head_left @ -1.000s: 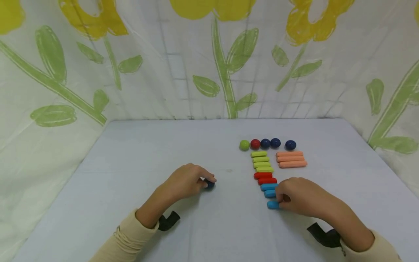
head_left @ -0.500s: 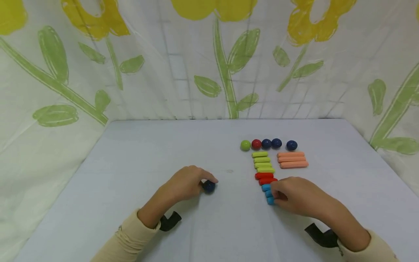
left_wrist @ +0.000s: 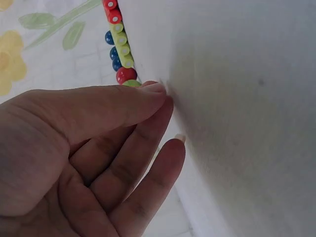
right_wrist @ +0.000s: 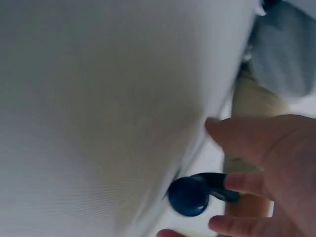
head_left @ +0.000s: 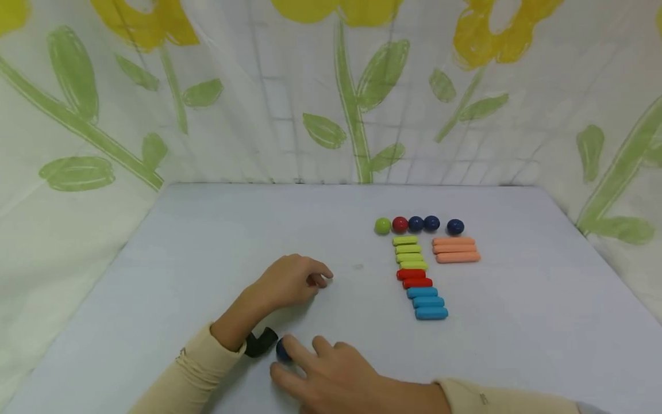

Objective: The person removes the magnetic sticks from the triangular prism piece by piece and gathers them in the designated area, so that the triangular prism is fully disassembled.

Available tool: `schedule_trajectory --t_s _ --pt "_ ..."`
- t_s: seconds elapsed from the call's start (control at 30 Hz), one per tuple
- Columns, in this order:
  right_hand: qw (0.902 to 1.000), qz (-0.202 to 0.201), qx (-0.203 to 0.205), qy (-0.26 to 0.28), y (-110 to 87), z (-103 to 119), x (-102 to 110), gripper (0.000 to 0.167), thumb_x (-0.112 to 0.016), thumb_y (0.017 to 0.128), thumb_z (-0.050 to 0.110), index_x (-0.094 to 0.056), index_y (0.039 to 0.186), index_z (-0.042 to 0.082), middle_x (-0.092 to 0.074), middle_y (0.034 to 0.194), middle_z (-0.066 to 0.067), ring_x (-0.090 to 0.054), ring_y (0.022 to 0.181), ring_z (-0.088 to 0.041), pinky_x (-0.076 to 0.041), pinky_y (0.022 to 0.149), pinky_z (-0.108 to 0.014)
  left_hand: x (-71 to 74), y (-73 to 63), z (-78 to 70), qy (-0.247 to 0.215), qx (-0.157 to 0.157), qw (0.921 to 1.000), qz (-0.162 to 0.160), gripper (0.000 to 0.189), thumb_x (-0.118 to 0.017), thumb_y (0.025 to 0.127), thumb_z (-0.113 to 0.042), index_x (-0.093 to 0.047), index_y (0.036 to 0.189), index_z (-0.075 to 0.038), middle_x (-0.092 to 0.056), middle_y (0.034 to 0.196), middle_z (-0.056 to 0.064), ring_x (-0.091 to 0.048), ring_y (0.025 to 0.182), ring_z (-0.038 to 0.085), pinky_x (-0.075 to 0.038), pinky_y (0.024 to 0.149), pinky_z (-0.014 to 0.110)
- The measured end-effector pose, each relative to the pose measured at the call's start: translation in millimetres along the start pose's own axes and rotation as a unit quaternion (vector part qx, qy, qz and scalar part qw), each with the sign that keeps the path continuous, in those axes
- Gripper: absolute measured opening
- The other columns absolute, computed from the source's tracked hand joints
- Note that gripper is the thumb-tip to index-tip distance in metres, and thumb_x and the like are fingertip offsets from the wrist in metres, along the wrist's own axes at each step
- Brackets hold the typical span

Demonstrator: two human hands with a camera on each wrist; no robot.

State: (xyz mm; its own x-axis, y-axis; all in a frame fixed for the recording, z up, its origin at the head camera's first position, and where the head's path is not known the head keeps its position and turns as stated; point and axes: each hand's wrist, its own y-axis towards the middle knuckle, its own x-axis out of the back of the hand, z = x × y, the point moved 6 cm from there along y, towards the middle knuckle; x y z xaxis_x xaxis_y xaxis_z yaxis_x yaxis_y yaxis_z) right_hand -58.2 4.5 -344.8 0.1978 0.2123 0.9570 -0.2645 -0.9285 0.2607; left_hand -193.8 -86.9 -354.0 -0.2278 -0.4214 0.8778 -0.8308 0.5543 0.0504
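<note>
A dark blue ball (head_left: 282, 349) lies on the white table just in front of the left wrist. My right hand (head_left: 336, 374) is spread over it, thumb and fingers apart on either side; in the right wrist view the ball (right_wrist: 188, 196) shows uncovered between them. My left hand (head_left: 292, 282) rests farther back, fingers loosely bent and holding nothing. In the left wrist view, its thumb and forefinger (left_wrist: 165, 98) come together at the tips. Right of the hands runs a column of short sticks: green (head_left: 408, 249), then red (head_left: 415, 279), then three blue ones (head_left: 428, 302).
Behind the column stands a row of balls: green (head_left: 383, 226), red (head_left: 400, 224) and dark blue (head_left: 431, 223), with another dark blue ball (head_left: 455, 226) set slightly apart. Three orange sticks (head_left: 456, 249) lie beside the green ones. A flower-printed cloth (head_left: 222, 144) hangs behind the table.
My right hand has left the blue sticks, now lined up together, and swung left to the front. The dark blue ball has moved from my left fingertips towards the front left.
</note>
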Motion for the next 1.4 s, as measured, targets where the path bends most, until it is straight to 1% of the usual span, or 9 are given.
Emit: schedule_trajectory --t_s 0.13,0.3,0.47,0.57,0.77,0.93,1.17,1.3,1.4 --pt "0.9988 0.009 0.017 -0.044 20.6 4.5 -12.2 0.034 -0.063 0.095 0.047 -0.063 0.12 0.024 -0.053 0.118 -0.003 -0.044 0.064 -0.009 -0.022 0.041 -0.016 0.7 -0.1 0.4 -0.006 -0.014 0.9999 0.005 0.021 -0.072 0.086 0.004 -0.077 0.103 -0.007 -0.075 0.087 -0.005 -0.071 0.082 0.01 -0.054 0.074 0.027" --pt "0.9963 0.068 0.046 0.024 21.1 -2.8 -17.6 0.032 -0.063 0.096 0.05 -0.069 0.111 0.023 -0.056 0.112 -0.002 -0.048 0.075 -0.006 -0.038 0.052 -0.011 1.5 0.5 -0.6 -0.002 -0.027 0.9996 0.002 0.018 -0.073 0.086 0.004 -0.077 0.1 -0.007 -0.075 0.085 -0.004 -0.071 0.081 0.011 -0.052 0.07 0.023" --pt "0.9848 0.138 0.028 0.101 13.5 -14.1 -21.9 0.044 -0.066 0.092 0.057 -0.067 0.121 0.024 -0.056 0.116 0.0 -0.051 0.082 -0.003 -0.047 0.065 -0.011 2.1 -0.1 1.0 0.006 -0.022 0.9997 0.001 0.017 -0.074 0.086 0.004 -0.078 0.098 -0.007 -0.075 0.085 -0.003 -0.071 0.08 0.011 -0.053 0.069 0.024" --pt "0.9828 0.146 0.02 0.112 6.7 -19.4 -21.5 0.041 -0.069 0.091 0.052 -0.067 0.121 0.025 -0.057 0.114 0.001 -0.053 0.082 -0.001 -0.047 0.066 -0.011 2.3 0.1 0.6 0.013 -0.018 0.9998 0.0 0.017 -0.074 0.085 0.004 -0.078 0.098 -0.007 -0.075 0.085 -0.004 -0.071 0.08 0.01 -0.053 0.069 0.024" --pt "0.986 0.13 -0.017 0.103 -8.7 -35.9 -15.3 0.029 -0.076 0.092 0.029 -0.066 0.118 0.024 -0.061 0.104 0.002 -0.057 0.077 -0.001 -0.049 0.068 -0.01 2.0 -0.1 0.6 0.015 -0.008 0.9999 -0.001 0.017 -0.075 0.084 0.003 -0.078 0.097 -0.008 -0.075 0.085 -0.004 -0.071 0.081 0.011 -0.053 0.07 0.025" --pt "0.9808 0.113 -0.09 0.132 -24.9 -58.1 -6.3 0.026 -0.076 0.092 0.021 -0.066 0.116 0.021 -0.06 0.099 0.001 -0.056 0.078 -0.005 -0.048 0.071 -0.012 0.9 0.4 -0.1 0.015 -0.008 0.9999 0.0 0.018 -0.074 0.084 0.005 -0.078 0.097 -0.008 -0.075 0.085 -0.004 -0.071 0.081 0.011 -0.053 0.069 0.024" --pt "0.9594 0.02 -0.192 0.206 -50.5 -100.4 15.3 0.035 -0.081 0.084 0.004 -0.065 0.112 0.016 -0.06 0.11 0.0 -0.064 0.086 -0.012 -0.055 0.077 -0.022 0.4 1.2 1.2 0.017 -0.002 0.9999 0.003 0.02 -0.075 0.083 0.005 -0.078 0.096 -0.009 -0.074 0.084 -0.005 -0.07 0.08 0.01 -0.053 0.07 0.025" --pt "0.9624 -0.042 -0.205 0.174 -69.3 -124.4 25.3 0.04 -0.081 0.079 -0.005 -0.064 0.111 0.011 -0.059 0.106 0.0 -0.062 0.081 -0.011 -0.056 0.072 -0.024 0.0 1.6 2.1 0.014 0.0 0.9999 0.005 0.02 -0.075 0.083 0.005 -0.078 0.097 -0.009 -0.074 0.084 -0.006 -0.07 0.08 0.009 -0.053 0.071 0.025" --pt "0.9622 -0.064 -0.223 0.142 -85.5 -146.0 29.4 0.041 -0.083 0.078 -0.002 -0.065 0.113 0.009 -0.062 0.104 0.0 -0.06 0.08 -0.011 -0.054 0.067 -0.025 -0.8 1.6 2.6 0.01 -0.004 0.9999 0.006 0.02 -0.075 0.083 0.005 -0.078 0.097 -0.009 -0.074 0.084 -0.006 -0.071 0.08 0.009 -0.053 0.071 0.025"
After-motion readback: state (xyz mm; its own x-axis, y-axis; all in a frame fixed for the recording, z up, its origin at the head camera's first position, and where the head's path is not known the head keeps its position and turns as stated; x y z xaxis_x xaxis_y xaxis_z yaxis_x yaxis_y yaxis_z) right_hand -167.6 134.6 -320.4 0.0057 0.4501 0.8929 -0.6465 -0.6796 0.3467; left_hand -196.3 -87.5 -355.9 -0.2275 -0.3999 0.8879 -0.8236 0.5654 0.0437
